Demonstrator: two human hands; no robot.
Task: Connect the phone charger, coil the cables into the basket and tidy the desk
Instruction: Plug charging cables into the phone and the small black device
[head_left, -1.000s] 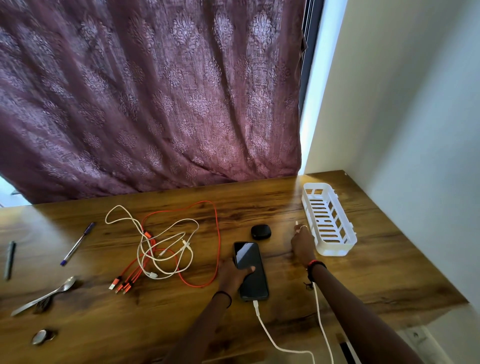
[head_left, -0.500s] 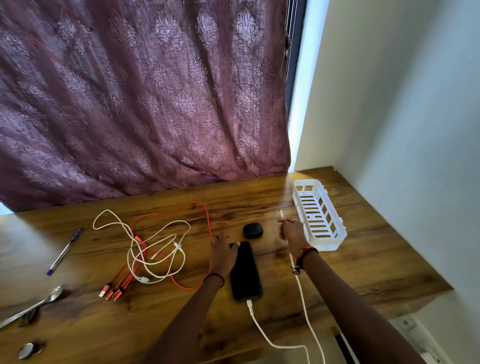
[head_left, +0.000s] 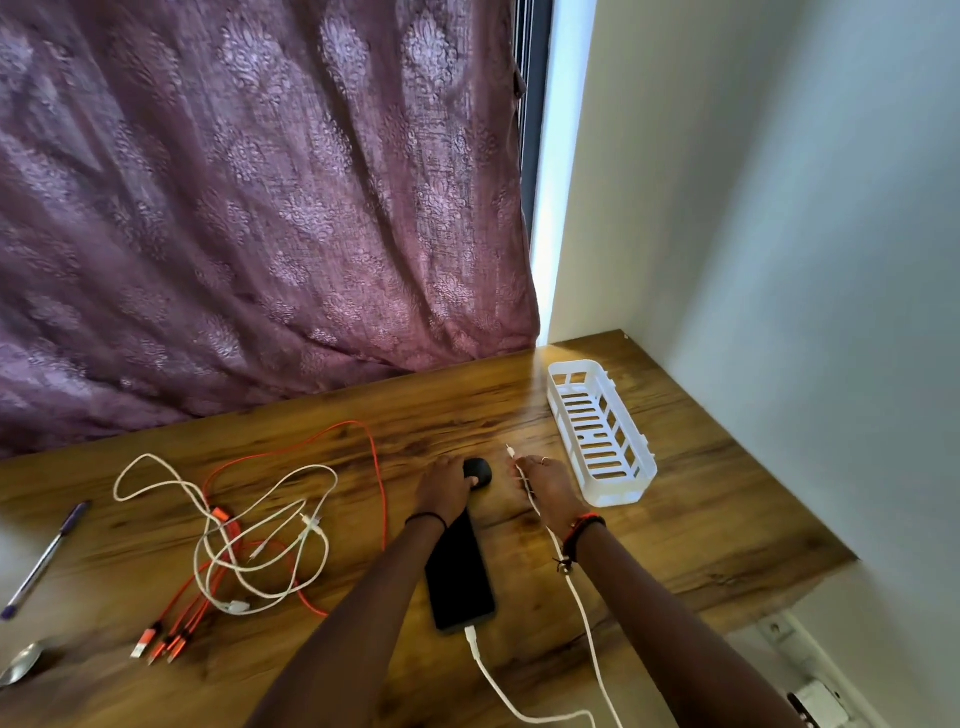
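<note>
Your right hand (head_left: 551, 491) pinches the thin white cable (head_left: 586, 623), white slotted plastic basket (head_left: 615, 496) just right of it, lengthwise up-frame; your left hand (head_left: 442, 488) grips the small black case (head_left: 482, 469).

A black phone (head_left: 460, 577) is seen beneath the left hand (head_left: 445, 491), a small black case (head_left: 480, 470) at its fingertips. A white charger cable (head_left: 582, 608) is seen in the right hand (head_left: 545, 488), a white slatted basket (head_left: 602, 431) just right of it. Left of the left hand, an orange cable (head_left: 382, 483) and a white cable (head_left: 156, 460) are tangled on the brown wood-grain tabletop (head_left: 675, 519). Beyond both hands, a mauve curtain (head_left: 260, 208) is patterned with floral medallions.
</note>
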